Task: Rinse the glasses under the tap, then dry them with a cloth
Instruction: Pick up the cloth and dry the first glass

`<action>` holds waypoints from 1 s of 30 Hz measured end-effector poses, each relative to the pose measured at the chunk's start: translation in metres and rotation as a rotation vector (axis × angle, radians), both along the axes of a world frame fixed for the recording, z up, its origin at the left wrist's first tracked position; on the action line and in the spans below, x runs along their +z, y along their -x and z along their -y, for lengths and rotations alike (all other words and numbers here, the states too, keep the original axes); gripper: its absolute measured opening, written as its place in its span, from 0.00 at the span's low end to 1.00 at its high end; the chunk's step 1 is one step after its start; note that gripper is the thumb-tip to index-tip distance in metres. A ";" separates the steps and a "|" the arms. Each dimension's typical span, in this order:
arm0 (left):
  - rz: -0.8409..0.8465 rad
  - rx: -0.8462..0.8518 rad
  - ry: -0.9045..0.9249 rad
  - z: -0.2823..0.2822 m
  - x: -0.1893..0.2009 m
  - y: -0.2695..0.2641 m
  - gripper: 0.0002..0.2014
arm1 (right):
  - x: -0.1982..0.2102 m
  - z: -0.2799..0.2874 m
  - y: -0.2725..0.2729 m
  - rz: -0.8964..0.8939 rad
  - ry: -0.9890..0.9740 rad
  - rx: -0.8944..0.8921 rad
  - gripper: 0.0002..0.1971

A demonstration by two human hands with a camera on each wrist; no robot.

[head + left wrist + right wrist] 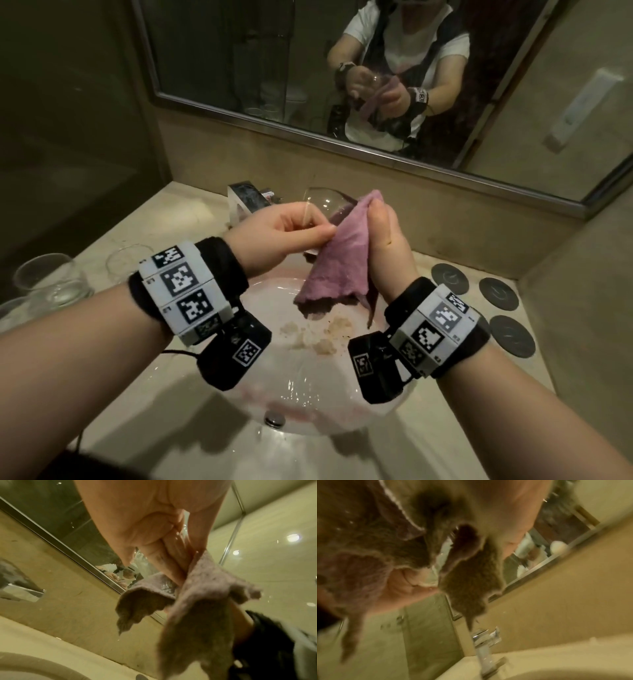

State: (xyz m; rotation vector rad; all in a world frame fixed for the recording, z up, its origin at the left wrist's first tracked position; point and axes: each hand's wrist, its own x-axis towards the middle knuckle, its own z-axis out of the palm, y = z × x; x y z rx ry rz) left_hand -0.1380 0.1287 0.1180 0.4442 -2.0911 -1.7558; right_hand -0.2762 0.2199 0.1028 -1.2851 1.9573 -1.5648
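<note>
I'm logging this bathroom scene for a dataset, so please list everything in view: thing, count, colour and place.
glass being dried: one, clear, held above the basin
cloth: one, pink, draped over the glass, hanging down
glasses: at least three, clear, on the counter at left
basin: one, pale, wet, with brownish specks
drain button: one, chrome, at the near rim
tap: one, chrome, behind the basin
coasters: three, dark, round, on the counter at right
mirror: one, metal-framed, on the wall
left hand: grips the glass
right hand: fingers pinch the cloth
wrist bands: two, black with white marker tags
</note>
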 end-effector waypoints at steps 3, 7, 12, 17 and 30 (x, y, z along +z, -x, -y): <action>0.051 -0.090 -0.226 0.006 0.005 -0.006 0.15 | 0.005 -0.006 0.001 -0.284 -0.007 -0.008 0.27; 0.021 -0.095 -0.620 0.005 0.011 -0.009 0.20 | 0.005 -0.009 0.002 -0.438 -0.012 0.040 0.27; -0.029 -0.037 -0.538 0.001 0.007 -0.009 0.18 | 0.011 -0.009 0.002 -0.320 -0.078 0.076 0.24; 0.009 -0.038 -0.520 0.010 -0.008 -0.020 0.17 | 0.010 -0.009 0.041 0.021 -0.325 -0.005 0.14; 0.088 0.073 -0.455 -0.001 -0.023 -0.018 0.07 | 0.012 -0.011 -0.025 0.101 -0.412 0.145 0.29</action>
